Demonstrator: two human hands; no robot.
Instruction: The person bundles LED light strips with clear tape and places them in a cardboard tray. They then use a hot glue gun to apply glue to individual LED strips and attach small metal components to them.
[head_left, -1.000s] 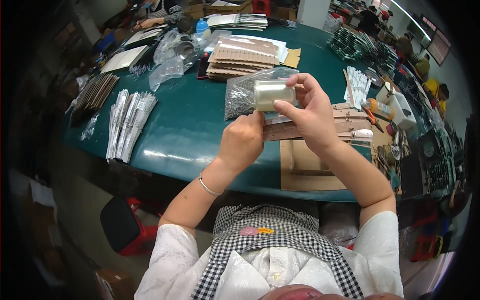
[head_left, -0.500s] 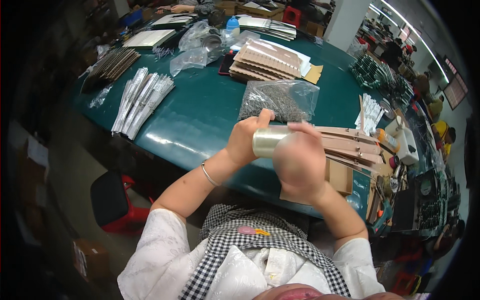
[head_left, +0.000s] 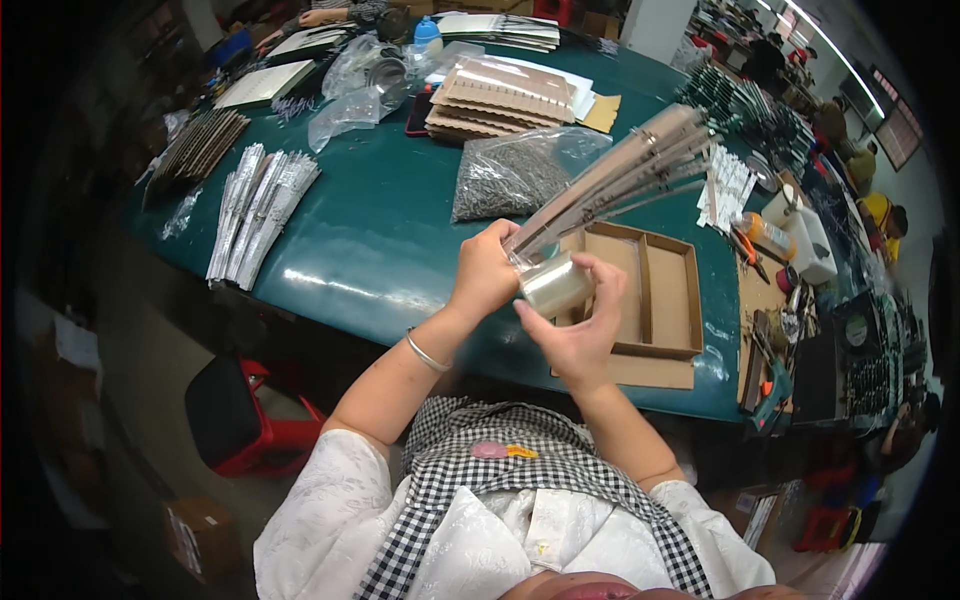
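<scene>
My left hand [head_left: 485, 272] is closed around the near end of a bundle of long pinkish-beige strips [head_left: 615, 178] with small dark metal fittings. The bundle slants up and away to the right. In my right hand [head_left: 588, 342] is a wide roll of clear tape [head_left: 556, 284], gripped between thumb and fingers right beside the bundle's held end. Whether tape sticks to the strips I cannot tell. Beyond my hands lies a clear plastic bag [head_left: 508, 178] full of small grey pieces. A shallow divided cardboard box [head_left: 672, 300] rests to the right, partly behind the roll and my right hand.
Silvery-white strip bundles [head_left: 262, 215] lie on the green table [head_left: 375, 240] at left. Stacked brown scalloped boards [head_left: 500, 95] are farther back. Pliers [head_left: 750, 252], an orange-labelled bottle [head_left: 768, 235] and a white jug [head_left: 808, 250] crowd the right side. A red-and-black stool [head_left: 235, 418] stands at lower left.
The strip bundle has swung from pointing right to pointing up and away. My right hand has moved lower with the tape roll, and the cardboard box shows more fully.
</scene>
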